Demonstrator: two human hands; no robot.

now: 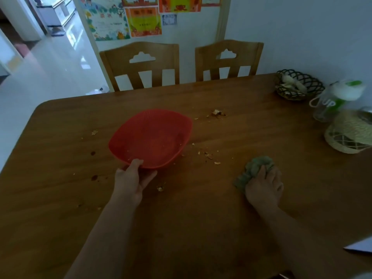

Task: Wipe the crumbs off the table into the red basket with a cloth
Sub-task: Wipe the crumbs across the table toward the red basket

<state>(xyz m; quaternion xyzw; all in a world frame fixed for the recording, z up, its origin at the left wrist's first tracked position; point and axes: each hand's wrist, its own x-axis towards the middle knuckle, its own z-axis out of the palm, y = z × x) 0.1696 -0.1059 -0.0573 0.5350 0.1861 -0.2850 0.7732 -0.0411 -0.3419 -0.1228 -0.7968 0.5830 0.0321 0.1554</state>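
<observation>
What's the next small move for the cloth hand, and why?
Probably sweep the green cloth, bunched in the right hand, left toward the red basket. The nearest crumbs lie on the table between cloth and basket, and the left hand grips the basket's near rim.

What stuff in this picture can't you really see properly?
- Head view: the part of the green cloth under the right hand is covered by that hand.
- Head view: what lies in the dark wire basket is too blurry to name.
- Head view: the bottle is smeared, and only "UP" reads.
- Head view: the pale object is cut off by the right edge.
- Head view: the near rim of the red basket sits behind the left hand.
</observation>
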